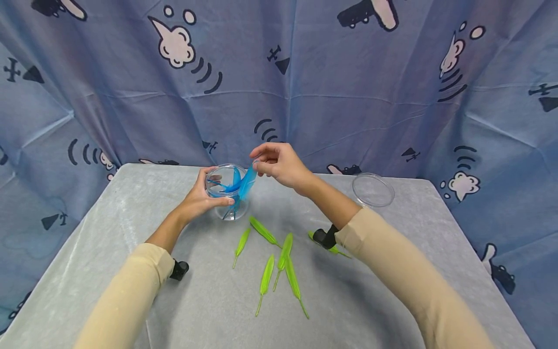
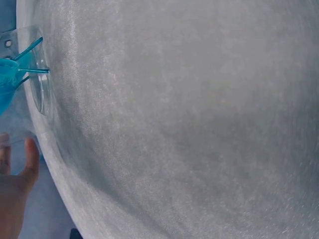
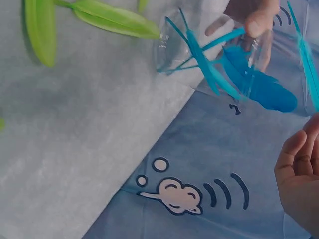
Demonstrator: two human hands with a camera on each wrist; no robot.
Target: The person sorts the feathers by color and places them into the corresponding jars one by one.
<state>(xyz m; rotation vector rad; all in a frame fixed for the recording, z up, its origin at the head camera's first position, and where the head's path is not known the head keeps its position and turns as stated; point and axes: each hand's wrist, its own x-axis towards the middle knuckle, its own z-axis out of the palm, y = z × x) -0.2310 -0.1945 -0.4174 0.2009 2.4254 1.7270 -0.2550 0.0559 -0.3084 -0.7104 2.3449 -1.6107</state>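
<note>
A clear jar (image 1: 220, 206) stands at the back left of the table, holding several blue feathers (image 3: 199, 59). Around its upper side curl the fingers and thumb of my left hand (image 1: 198, 196). Just right of the jar's mouth, my right hand (image 1: 283, 167) pinches one blue feather (image 1: 247, 183) between thumb and fingers, its lower end slanting down toward the rim. In the left wrist view, the feather quills (image 2: 35, 70) show through the jar's clear wall. The right wrist view shows the pinched feather (image 3: 308, 69) apart from those inside the jar.
Several green feathers (image 1: 285, 252) lie scattered on the grey-covered table (image 1: 209, 300) in front of the jar. Another green feather (image 1: 337, 250) is partly hidden by the right wrist's camera. A clear round lid (image 1: 373, 190) lies at the back right. A patterned blue curtain (image 1: 244, 58) hangs behind.
</note>
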